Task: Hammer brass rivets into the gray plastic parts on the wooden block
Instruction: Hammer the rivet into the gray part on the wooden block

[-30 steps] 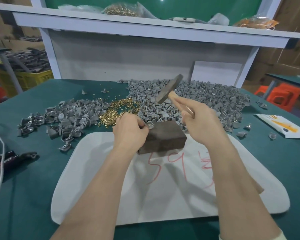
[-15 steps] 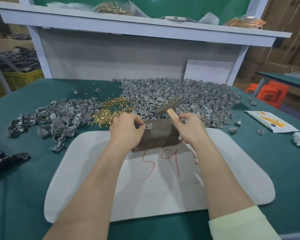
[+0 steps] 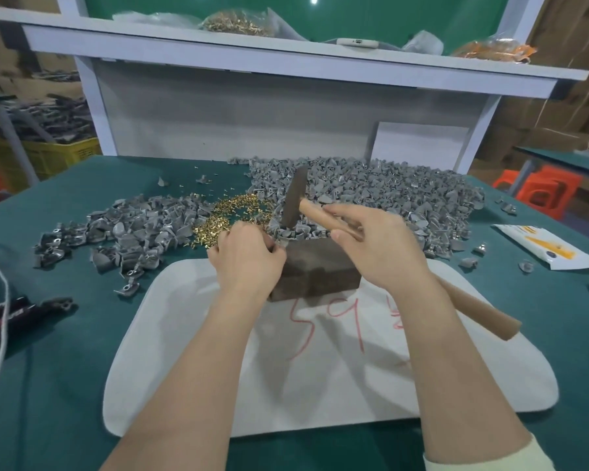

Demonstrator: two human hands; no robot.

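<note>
A dark wooden block [image 3: 320,266] sits at the far edge of a white mat [image 3: 320,368]. My left hand [image 3: 245,260] pinches a small gray plastic part [image 3: 279,244] at the block's left top corner; the part is mostly hidden by my fingers. My right hand [image 3: 378,246] grips the wooden handle of a hammer [image 3: 295,198], whose dark metal head stands upright just above the block's far left edge. A heap of brass rivets [image 3: 232,215] lies behind my left hand. A big pile of gray plastic parts [image 3: 388,195] spreads behind the block.
A second heap of gray parts [image 3: 123,232] lies to the left on the green table. A white packet [image 3: 544,246] sits at the right, black tools [image 3: 17,307] and a white cord at the left. A white shelf [image 3: 286,59] with bags of rivets stands behind.
The hammer was raised, came down flat near the block, and now its head stands upright above the block's far left edge. My left hand stays at the block's left corner.
</note>
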